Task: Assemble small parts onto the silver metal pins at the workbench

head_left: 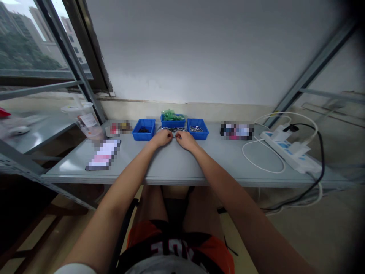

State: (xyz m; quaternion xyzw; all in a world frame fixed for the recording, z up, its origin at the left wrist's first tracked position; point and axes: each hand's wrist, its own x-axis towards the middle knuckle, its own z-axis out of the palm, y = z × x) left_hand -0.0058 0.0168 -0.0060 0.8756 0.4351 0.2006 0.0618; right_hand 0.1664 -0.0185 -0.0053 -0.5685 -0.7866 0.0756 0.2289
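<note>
Head view showed the long grey metal table (pixel 176 163) running wide under my arms, its front edge just past my knees and bare surface open on both sides of my hands. Off to the right lay a white power strip (pixel 291 150) with looped cords; to the left stood a clear plastic cup (pixel 85 121). Three small blue plastic bins (pixel 144 129) sat in a row at the back, and a scatter of small metal pieces (pixel 171 129) lay unworked between them. My left hand (pixel 162 137) and right hand (pixel 186 139) met, fingers pinched closed on a thin metal piece (pixel 174 136), too small to identify; I judged the work far from finished.
</note>
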